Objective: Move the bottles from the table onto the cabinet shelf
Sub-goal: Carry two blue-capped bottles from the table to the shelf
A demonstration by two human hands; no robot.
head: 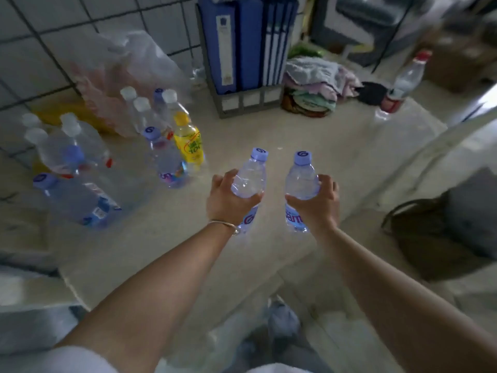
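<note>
While both forearms reach forward, left hand (pixel 228 200) and right hand (pixel 317 203) each grip a bottle upright.

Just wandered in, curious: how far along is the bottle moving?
Nothing shows as shelved; no cabinet shelf is in view. In hand: the left hand and right hand each grip a purple-capped bottle. Left: a cluster including the yellow bottle, plus the red-capped bottle.

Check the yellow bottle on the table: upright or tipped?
Upright: the yellow bottle stands with its yellow cap on top, among the clear bottles.
</note>
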